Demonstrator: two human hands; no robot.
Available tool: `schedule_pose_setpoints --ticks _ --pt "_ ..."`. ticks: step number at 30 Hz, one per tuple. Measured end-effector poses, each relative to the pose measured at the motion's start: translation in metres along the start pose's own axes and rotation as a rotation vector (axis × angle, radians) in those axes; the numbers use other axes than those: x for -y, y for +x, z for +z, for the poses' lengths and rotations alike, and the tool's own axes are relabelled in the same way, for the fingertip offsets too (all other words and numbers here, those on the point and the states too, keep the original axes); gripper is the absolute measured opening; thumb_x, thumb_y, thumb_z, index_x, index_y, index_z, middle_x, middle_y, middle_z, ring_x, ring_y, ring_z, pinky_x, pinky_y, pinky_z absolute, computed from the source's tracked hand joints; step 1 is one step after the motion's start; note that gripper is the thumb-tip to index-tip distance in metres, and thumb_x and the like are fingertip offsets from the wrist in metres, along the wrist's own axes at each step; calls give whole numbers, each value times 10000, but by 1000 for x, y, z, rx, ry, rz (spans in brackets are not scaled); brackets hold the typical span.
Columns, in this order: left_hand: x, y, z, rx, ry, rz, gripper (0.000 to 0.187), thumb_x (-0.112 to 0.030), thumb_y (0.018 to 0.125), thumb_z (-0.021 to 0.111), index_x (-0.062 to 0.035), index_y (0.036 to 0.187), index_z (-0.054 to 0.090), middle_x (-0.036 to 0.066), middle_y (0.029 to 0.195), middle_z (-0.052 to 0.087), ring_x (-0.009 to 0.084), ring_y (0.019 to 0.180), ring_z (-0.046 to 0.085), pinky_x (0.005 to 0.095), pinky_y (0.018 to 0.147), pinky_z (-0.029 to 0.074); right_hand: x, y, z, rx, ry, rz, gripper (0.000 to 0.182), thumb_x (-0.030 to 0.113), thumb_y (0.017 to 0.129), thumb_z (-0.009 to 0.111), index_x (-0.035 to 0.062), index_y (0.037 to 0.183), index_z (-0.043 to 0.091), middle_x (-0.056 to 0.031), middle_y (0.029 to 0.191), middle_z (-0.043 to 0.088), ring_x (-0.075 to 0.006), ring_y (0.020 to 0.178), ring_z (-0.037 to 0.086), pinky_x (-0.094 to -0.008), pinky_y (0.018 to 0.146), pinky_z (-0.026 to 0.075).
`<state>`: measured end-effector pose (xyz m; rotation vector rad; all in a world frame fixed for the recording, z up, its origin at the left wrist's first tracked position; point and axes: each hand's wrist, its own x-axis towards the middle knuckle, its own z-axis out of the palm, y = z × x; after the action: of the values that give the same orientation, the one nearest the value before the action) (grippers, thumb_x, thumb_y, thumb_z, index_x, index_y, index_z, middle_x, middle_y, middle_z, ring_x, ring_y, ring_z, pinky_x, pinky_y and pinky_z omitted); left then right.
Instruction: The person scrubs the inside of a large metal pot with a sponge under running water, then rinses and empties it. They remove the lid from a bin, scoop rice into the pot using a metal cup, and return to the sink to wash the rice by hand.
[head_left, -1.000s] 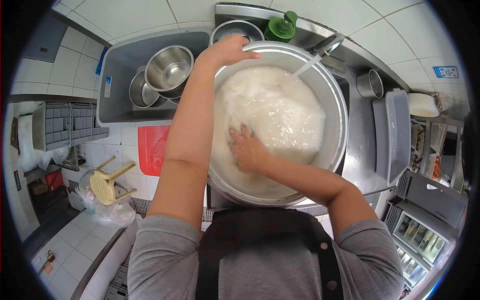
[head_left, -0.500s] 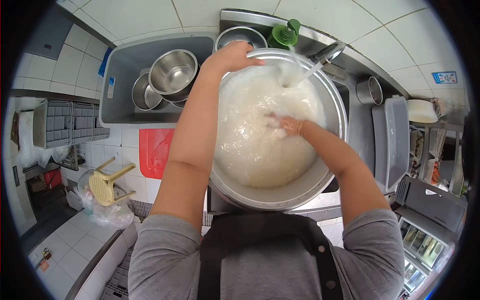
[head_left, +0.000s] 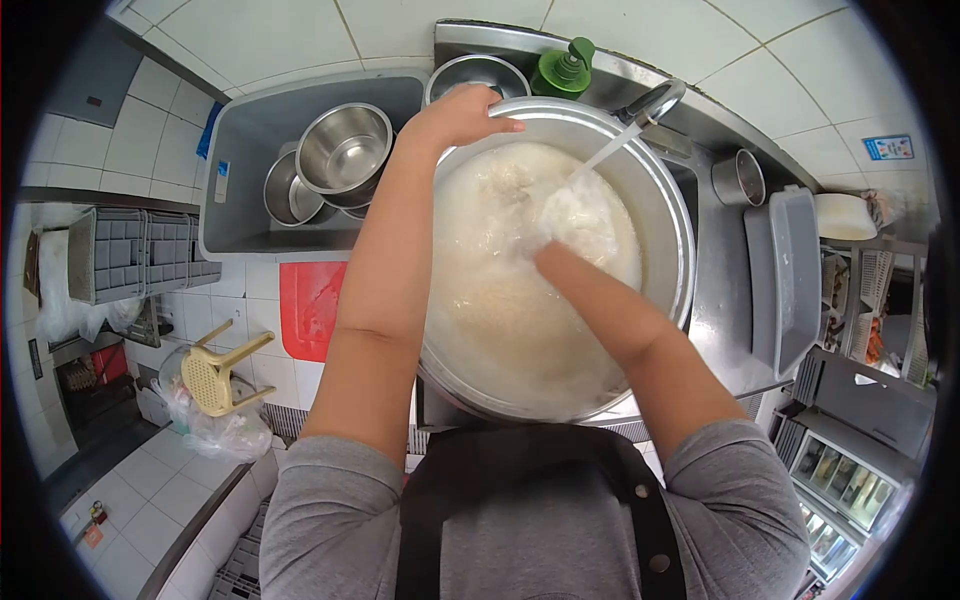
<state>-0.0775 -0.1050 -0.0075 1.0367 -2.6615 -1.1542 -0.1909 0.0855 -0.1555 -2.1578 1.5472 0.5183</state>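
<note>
A large metal pot (head_left: 672,215) stands at the sink before me, filled with cloudy, milky water (head_left: 480,250). Pale grains that look like rice show through the water. My left hand (head_left: 462,118) grips the pot's far left rim, with its fingers over the edge. My right hand (head_left: 548,256) is sunk in the water near the pot's middle; its fingers are hidden. From the faucet (head_left: 658,102) a stream of water pours into the pot just beyond my right hand, raising white froth.
Several steel pots (head_left: 347,148) lie in a grey tub (head_left: 235,200) on the left. Behind the pot stand a steel bowl (head_left: 478,72) and a green pump bottle (head_left: 566,70). A small steel container (head_left: 738,178) and grey trays (head_left: 790,285) are on the right. A stool (head_left: 212,380) stands lower left.
My right hand has moved left and sunk deeper, so its fingers no longer show. The water surface has shifted and swirled. My left hand stays on the rim.
</note>
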Motion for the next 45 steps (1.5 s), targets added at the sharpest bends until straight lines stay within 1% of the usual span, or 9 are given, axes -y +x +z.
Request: schedule_pose_setpoints --ticks 12,18,20,23,26,32,36,39,45 --pt "7 5 3 -14 -3 37 546 -516 739 723 10 884 692 191 752 633 316 708 606 406 661 465 116 -105 -58 51 24 38 477 183 735 708 80 1191 616 -200 1397 422 -370 1314 374 -601 934 418" --pt "11 5 5 -14 -8 66 555 -541 752 718 -9 910 691 135 682 605 230 637 573 374 609 453 26 -123 -4 -23 391 -100 371 153 685 779 86 1037 682 -156 1217 571 -324 1164 530 -420 763 542" --pt "10 7 4 -24 -13 73 559 -544 750 719 -8 908 691 136 679 604 229 635 573 376 607 451 12 -140 -30 -209 1110 242 371 168 727 775 73 1058 637 -111 1079 604 -270 1006 606 -337 708 545" --pt "11 7 7 -25 -9 74 563 -549 744 721 -11 909 693 137 681 606 231 627 573 378 603 447 12 -170 -69 -255 1447 700 467 271 749 774 47 1115 587 -135 1017 633 -258 898 631 -353 835 510" --pt "12 8 8 -30 0 41 571 -554 740 721 -8 904 691 139 679 603 238 622 571 379 599 444 -1 -183 -70 -243 1714 631 698 383 704 812 13 1203 494 -198 1171 539 -271 1065 562 -364 906 485" --pt "5 4 2 -22 15 25 561 -502 749 722 9 979 688 214 842 663 337 818 645 420 736 489 23 -101 -31 -621 1286 1402 1082 521 606 831 -35 1386 329 -250 1515 82 -396 1410 120 -499 1103 284" --pt "1 6 2 44 39 -4 557 -493 747 725 22 955 686 211 826 663 333 782 642 417 713 487 6 -16 11 -411 1098 1551 1084 562 690 742 4 1462 226 -204 1550 90 -456 1407 100 -548 1129 184" --pt "2 4 2 -6 30 26 541 -484 748 725 21 936 687 202 796 657 322 750 633 410 692 481 5 6 30 29 127 1050 973 575 770 636 -17 1448 266 -170 1560 122 -464 1400 114 -538 1138 153" --pt "-3 -2 -2 3 -24 25 506 -468 754 720 12 913 695 190 776 654 304 720 625 400 670 472 -34 -35 10 -496 -208 -338 710 546 795 590 127 1361 507 -154 1424 438 -328 1368 302 -508 1137 175"
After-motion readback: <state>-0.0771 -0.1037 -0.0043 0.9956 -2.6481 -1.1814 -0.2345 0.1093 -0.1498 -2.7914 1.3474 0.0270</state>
